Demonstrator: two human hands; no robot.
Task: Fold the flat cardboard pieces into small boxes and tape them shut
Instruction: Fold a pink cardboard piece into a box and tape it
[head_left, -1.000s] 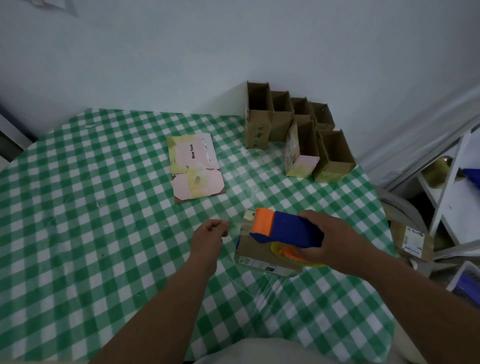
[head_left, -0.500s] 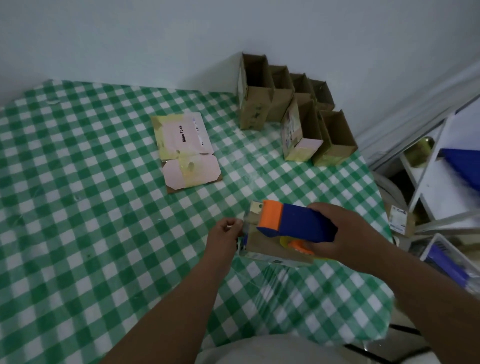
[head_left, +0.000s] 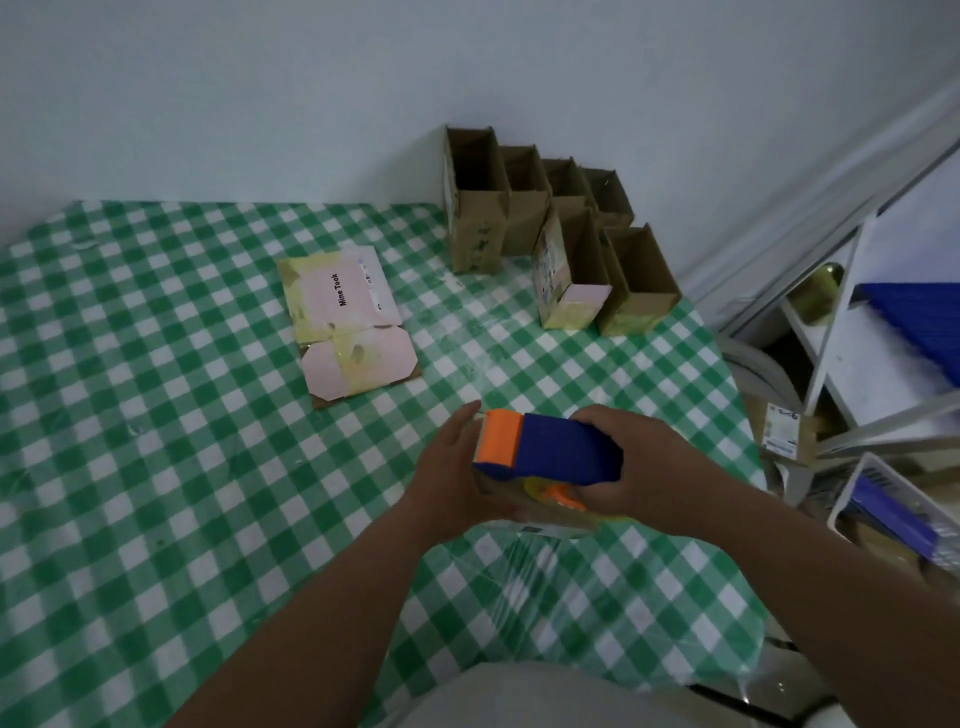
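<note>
A glossy green-and-white checked table (head_left: 156, 467) carries a flattened pink cardboard piece (head_left: 348, 322). Nearer, the left hand (head_left: 447, 467) cups a small brown cardboard box (head_left: 540, 519), fingers curved against its side. The right hand (head_left: 639, 467) grips a blue-and-orange tape dispenser (head_left: 550, 449) atop it. Open folded boxes (head_left: 550, 234) stand behind.

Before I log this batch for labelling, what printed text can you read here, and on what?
"Mine Took": on the pink flat cardboard piece on the table.
Small print beside it: too blurred.
White label on the box right of the table: unreadable.
Print on the pink-ended box: unreadable.
</note>
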